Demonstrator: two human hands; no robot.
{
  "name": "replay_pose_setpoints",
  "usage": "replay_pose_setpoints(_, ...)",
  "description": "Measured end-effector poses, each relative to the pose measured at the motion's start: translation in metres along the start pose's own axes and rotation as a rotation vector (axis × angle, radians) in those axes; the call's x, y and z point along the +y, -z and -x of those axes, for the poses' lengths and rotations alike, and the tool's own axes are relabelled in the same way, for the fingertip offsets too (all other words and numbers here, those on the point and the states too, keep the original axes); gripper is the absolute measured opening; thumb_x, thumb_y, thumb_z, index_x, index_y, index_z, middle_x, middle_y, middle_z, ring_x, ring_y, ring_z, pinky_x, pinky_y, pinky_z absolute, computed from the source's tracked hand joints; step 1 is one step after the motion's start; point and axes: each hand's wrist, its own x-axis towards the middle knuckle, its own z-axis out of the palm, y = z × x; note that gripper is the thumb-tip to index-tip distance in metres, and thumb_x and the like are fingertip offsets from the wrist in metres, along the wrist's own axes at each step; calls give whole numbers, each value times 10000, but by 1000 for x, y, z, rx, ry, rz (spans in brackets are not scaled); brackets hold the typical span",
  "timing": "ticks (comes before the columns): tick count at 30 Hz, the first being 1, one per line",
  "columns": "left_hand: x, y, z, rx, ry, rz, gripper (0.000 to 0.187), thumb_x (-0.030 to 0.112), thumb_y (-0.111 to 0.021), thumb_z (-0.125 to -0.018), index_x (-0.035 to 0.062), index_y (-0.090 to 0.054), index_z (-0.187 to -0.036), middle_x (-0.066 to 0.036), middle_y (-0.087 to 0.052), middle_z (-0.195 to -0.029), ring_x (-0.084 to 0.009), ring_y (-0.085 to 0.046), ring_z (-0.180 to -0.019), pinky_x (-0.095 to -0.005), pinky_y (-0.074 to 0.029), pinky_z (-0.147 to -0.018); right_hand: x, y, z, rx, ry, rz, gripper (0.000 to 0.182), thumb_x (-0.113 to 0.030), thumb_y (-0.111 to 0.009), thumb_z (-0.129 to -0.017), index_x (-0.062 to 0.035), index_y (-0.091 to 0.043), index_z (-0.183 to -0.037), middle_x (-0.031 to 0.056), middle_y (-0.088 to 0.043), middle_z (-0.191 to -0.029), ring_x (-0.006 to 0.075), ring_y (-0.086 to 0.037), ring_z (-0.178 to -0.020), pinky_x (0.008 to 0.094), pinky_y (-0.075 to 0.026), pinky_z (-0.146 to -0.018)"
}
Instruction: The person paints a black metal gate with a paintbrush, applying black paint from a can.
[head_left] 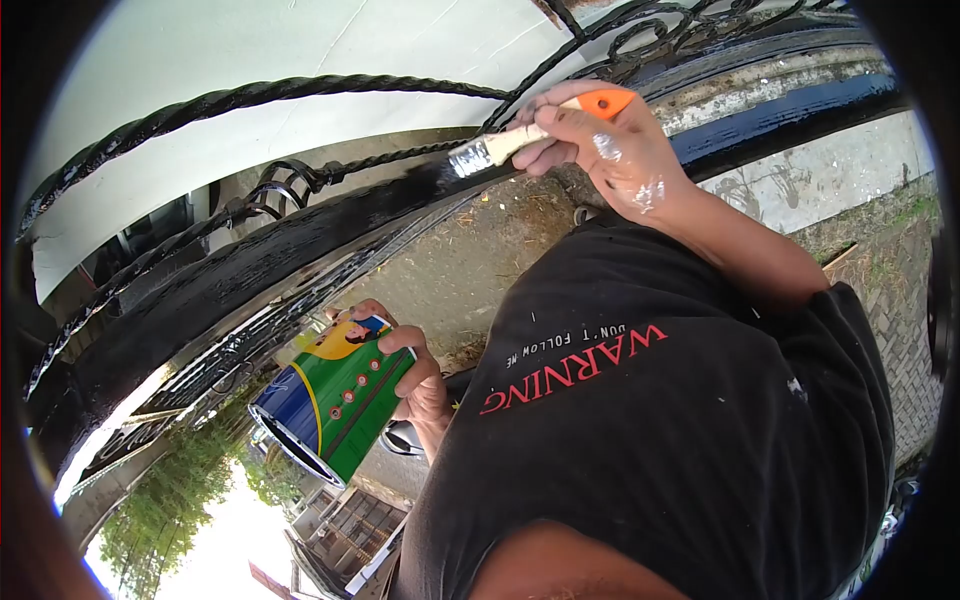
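My right hand [600,145], flecked with white paint, grips a paintbrush [500,148] by its orange-tipped handle. The brush's bristles press against a wet black metal rail [250,270] of a wrought-iron gate. My left hand [418,375] holds a green, blue and yellow paint can [335,400] lower down, beside the gate's bottom bars, with its open end turned away from me. My black shirt [680,430] with red "WARNING" lettering fills the lower right.
Twisted black iron bars [260,92] and scrollwork [680,25] run along the top before a white wall [300,40]. Dirt ground [480,260] and brick paving [910,340] lie beyond the gate. Trees and buildings show at the lower left.
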Motion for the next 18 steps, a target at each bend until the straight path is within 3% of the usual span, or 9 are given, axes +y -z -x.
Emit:
replay_pose_setpoints(2, -1, -1, 0, 8, -6, 11, 460, 224, -570, -971, 223, -496, -1425, -39, -414, -1436, -321, -448, -1179, -381, -513, -677, -3, -7, -4, -72, 79, -230, 246, -108, -663, -949, 94, -643, -1087, 164, -678, -1020, 280, -729, -863, 342, -612, -799)
replay_pose_setpoints(6, 1, 0, 0, -6, 13, 5, 462, 232, -570, -972, 223, -496, -1428, -43, -412, -1438, -321, -446, -1178, -384, -514, -681, 43, 22, -15, 34, -100, -103, 190, -81, -656, -956, 60, -647, -1083, 172, -684, -1041, 270, -734, -844, 330, -619, -757)
replay_pose_setpoints(9, 2, 1, 1, -13, 13, 8, 464, 238, -570, -973, 223, -495, -1431, -46, -411, -1439, -320, -445, -1178, -387, -515, -684, 68, 74, -20, 194, -150, 129, 153, -56, -646, -959, 59, -650, -1061, 157, -688, -1009, 246, -732, -825, 319, -618, -720)
replay_pose_setpoints(13, 2, 0, 1, -7, 15, 7, 467, 246, -570, -974, 223, -494, -1435, -49, -409, -1441, -320, -444, -1178, -390, -517, -688, 81, 82, -22, 277, -165, 478, 130, -42, -618, -966, 58, -655, -1040, 146, -692, -950, 195, -713, -768, 288, -594, -664)
replay_pose_setpoints(16, -4, 1, -2, -8, 12, 51, 459, 272, -567, -977, 229, -501, -1430, -62, -404, -1441, -321, -444, -1175, -397, -517, -690, 39, 0, -12, 173, -62, 498, 128, -35, -610, -937, 56, -677, -997, 129, -700, -832, 137, -684, -707, 262, -555, -612)
replay_pose_setpoints(18, -6, -1, -2, 4, 12, 50, 450, 290, -562, -981, 237, -507, -1424, -70, -403, -1436, -322, -445, -1172, -398, -516, -690, 22, -43, -3, 51, 190, 548, 138, -69, -631, -896, 43, -702, -933, 82, -691, -749, 104, -639, -651, 243, -496, -570)
